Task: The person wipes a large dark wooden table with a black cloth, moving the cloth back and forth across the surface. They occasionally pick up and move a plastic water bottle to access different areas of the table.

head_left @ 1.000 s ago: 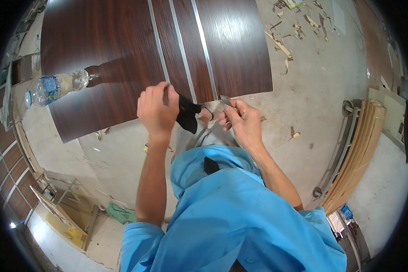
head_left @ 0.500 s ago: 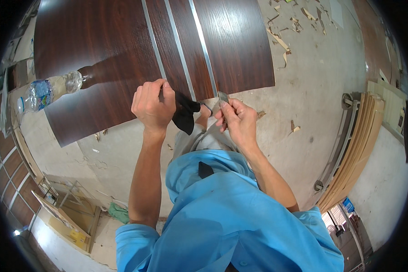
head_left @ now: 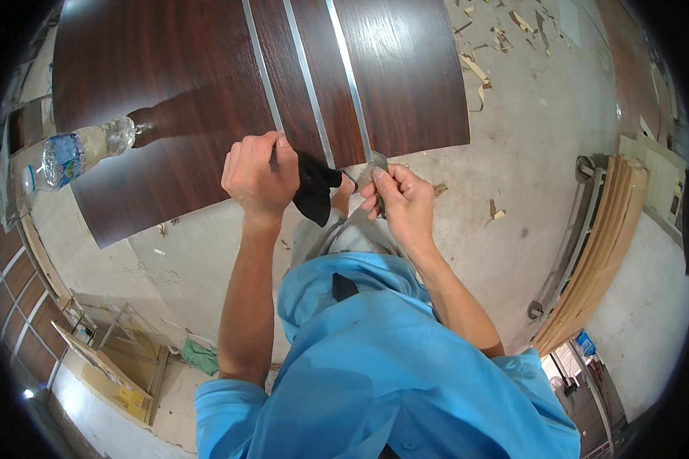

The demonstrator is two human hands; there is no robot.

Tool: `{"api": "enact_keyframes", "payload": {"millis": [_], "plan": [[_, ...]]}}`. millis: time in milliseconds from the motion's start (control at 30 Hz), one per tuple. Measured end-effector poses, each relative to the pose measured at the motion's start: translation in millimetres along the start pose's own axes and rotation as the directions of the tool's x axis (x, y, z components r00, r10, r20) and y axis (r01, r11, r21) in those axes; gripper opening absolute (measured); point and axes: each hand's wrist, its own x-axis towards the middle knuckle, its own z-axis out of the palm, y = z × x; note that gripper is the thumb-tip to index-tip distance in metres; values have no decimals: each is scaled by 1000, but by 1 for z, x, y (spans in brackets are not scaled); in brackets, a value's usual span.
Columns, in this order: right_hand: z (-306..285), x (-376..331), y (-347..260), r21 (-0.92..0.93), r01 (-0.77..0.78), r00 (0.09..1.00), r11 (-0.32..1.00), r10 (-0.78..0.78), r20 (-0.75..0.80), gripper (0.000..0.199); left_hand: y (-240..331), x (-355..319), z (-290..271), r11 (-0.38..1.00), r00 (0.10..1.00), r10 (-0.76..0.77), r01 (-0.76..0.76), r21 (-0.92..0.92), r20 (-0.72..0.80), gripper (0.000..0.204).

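Note:
My left hand (head_left: 259, 173) is closed in a fist round a black cloth (head_left: 314, 191), which hangs down on its right side. The fist is over the near edge of a dark brown wood-grain panel (head_left: 176, 145) with three silver strips running along it. To the right, my right hand (head_left: 403, 200) pinches a small flat grey blade-like piece (head_left: 377, 162) between thumb and fingers. Its tip lies in line with the near end of the rightmost silver strip (head_left: 351, 84); whether they touch I cannot tell.
A clear plastic water bottle (head_left: 76, 157) with a blue cap is at the panel's left. Peeled strips and scraps (head_left: 478, 69) litter the floor to the right. Long brown boards (head_left: 595, 252) lean at the right wall; a wooden frame (head_left: 119, 367) and green cloth (head_left: 200, 356) are lower left.
The grey piece has turned slightly in my right hand and shows more of its flat face. My left hand keeps its grip on the cloth, almost unmoved. The view has shifted a little.

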Motion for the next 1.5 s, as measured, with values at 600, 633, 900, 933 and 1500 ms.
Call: {"api": "enact_keyframes", "payload": {"millis": [600, 633, 900, 933, 1500], "plan": [[-23, 0, -8, -466, 470, 855, 750, -517, 30, 18, 7, 7, -3, 999, 997, 34, -33, 27, -62, 7], [-25, 0, -10, -467, 471, 846, 748, -533, 0, 16, 14, 13, -3, 990, 990, -127, 130, 55, -54, 9], [-63, -11, -44, -210, 321, 890, 923, -370, -267, 16, 126, 32, 51, 973, 946, 223, -202, -109, 234, 49], [-71, -13, -50, -233, 346, 869, 909, -404, -287, 17, 119, 43, 59, 981, 943, 189, -167, -99, 275, 51], [-277, 51, -7, -11, 26, 743, 1000, -27, -669, 16, 105, 72, 8, 993, 813, 108, -115, -25, 572, 75]]}}
